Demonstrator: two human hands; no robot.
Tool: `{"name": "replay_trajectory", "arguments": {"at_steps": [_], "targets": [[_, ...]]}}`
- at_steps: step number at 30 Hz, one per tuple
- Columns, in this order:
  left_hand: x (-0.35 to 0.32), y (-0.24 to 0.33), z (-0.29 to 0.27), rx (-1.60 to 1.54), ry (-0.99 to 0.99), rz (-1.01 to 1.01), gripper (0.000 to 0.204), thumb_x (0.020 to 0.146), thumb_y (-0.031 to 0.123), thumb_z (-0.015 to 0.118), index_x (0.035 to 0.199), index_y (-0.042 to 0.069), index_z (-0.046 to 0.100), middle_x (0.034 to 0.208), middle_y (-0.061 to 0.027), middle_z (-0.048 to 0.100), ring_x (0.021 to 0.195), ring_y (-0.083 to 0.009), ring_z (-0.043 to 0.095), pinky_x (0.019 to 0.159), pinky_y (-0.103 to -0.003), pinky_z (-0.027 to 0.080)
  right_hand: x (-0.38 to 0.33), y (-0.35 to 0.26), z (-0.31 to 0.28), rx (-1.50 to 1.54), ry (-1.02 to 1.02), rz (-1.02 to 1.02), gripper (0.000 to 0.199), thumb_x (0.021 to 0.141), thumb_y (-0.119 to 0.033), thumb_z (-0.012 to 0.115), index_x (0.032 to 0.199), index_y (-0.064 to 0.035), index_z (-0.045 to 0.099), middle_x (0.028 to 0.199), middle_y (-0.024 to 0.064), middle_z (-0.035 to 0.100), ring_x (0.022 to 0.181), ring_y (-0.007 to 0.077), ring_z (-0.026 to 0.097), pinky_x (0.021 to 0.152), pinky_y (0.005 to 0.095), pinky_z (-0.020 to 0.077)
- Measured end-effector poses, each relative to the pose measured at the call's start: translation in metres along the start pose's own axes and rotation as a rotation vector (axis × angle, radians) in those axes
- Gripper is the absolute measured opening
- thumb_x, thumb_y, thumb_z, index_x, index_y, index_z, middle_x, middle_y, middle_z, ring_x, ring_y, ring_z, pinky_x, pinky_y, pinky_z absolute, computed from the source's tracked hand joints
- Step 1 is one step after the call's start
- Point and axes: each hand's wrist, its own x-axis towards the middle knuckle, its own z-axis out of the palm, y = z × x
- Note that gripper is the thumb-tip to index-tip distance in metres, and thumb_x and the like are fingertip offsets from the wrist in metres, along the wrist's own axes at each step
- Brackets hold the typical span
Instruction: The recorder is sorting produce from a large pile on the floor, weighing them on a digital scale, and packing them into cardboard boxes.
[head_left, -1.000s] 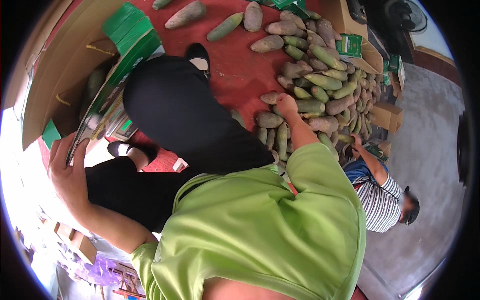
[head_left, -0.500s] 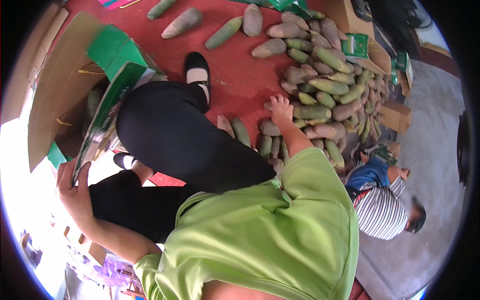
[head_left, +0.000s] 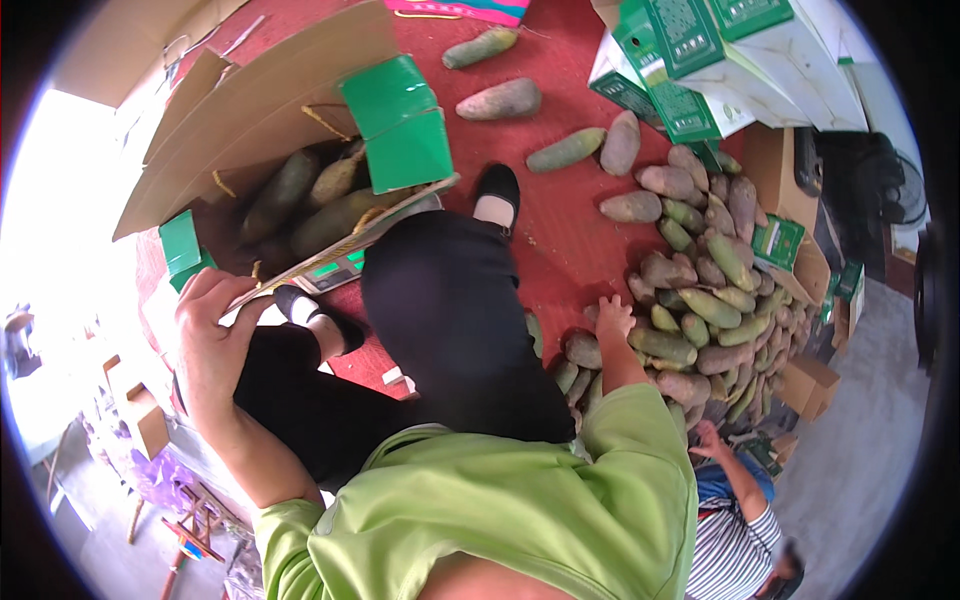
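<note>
Gripping the near rim of the tilted brown cardboard box with green flaps (head_left: 300, 150), the left hand (head_left: 212, 335), fingers curled over its edge, keeps the opening accessible, while the right hand (head_left: 612, 318), fingers spread, rests on the pile of elongated green-and-purple tubers (head_left: 700, 300) on the red floor (head_left: 560, 220) at right.

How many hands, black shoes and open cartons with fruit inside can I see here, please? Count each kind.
Hands: 3 (left hand, right hand, co-worker's hand)
Black shoes: 2
Open carton with fruit inside: 1
Total: 6
</note>
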Motion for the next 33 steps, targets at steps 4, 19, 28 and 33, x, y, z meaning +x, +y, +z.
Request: {"name": "replay_trajectory", "arguments": {"at_steps": [4, 19, 28, 33], "targets": [[-0.004, -0.005, -0.002, -0.028, 0.003, 0.017, 0.016, 0.065, 0.000, 0.072, 0.080, -0.001, 0.068, 0.075, -0.0109, 0.059, 0.077, -0.0283, 0.057, 0.069, -0.036, 0.046, -0.016, -0.015, -0.037, 0.249, -0.091, -0.029, 0.054, 0.076, -0.016, 0.071, 0.126, -0.0214, 0.049, 0.127, 0.0077, 0.049, 0.114, 0.0344, 0.052, 0.090, 0.0426, 0.0489], [-0.013, -0.016, -0.008, 0.035, -0.021, 0.076, 0.009, 0.074, 0.012, 0.067, 0.082, 0.008, 0.069, 0.077, -0.0060, 0.058, 0.081, -0.0260, 0.059, 0.072, -0.038, 0.047, -0.132, -0.065, -0.367, 1.461, 0.439, -1.076, 0.059, 0.076, -0.002, 0.069, 0.130, -0.0058, 0.046, 0.120, 0.0068, 0.054, 0.111, 0.0183, 0.054, 0.094, 0.0330, 0.0443], [-0.017, -0.020, -0.015, 0.076, 0.035, 0.115, 0.011, 0.074, 0.012, 0.066, 0.083, 0.007, 0.068, 0.078, -0.0067, 0.058, 0.083, -0.0262, 0.059, 0.075, -0.039, 0.047, -0.208, -0.142, -0.463, 0.812, 0.512, -1.375, 0.046, 0.075, -0.010, 0.072, 0.120, -0.0097, 0.058, 0.117, 0.0071, 0.058, 0.105, 0.0213, 0.056, 0.085, 0.0324, 0.0490], [-0.020, -0.022, -0.023, 0.077, 0.072, 0.107, 0.011, 0.074, 0.011, 0.067, 0.083, 0.006, 0.069, 0.079, -0.0081, 0.059, 0.083, -0.0284, 0.059, 0.075, -0.040, 0.047, -0.186, -0.180, -0.487, 0.600, 1.051, -1.312, 0.044, 0.074, -0.019, 0.073, 0.116, -0.0116, 0.061, 0.116, 0.0073, 0.059, 0.104, 0.0246, 0.057, 0.089, 0.0353, 0.0470]]}}
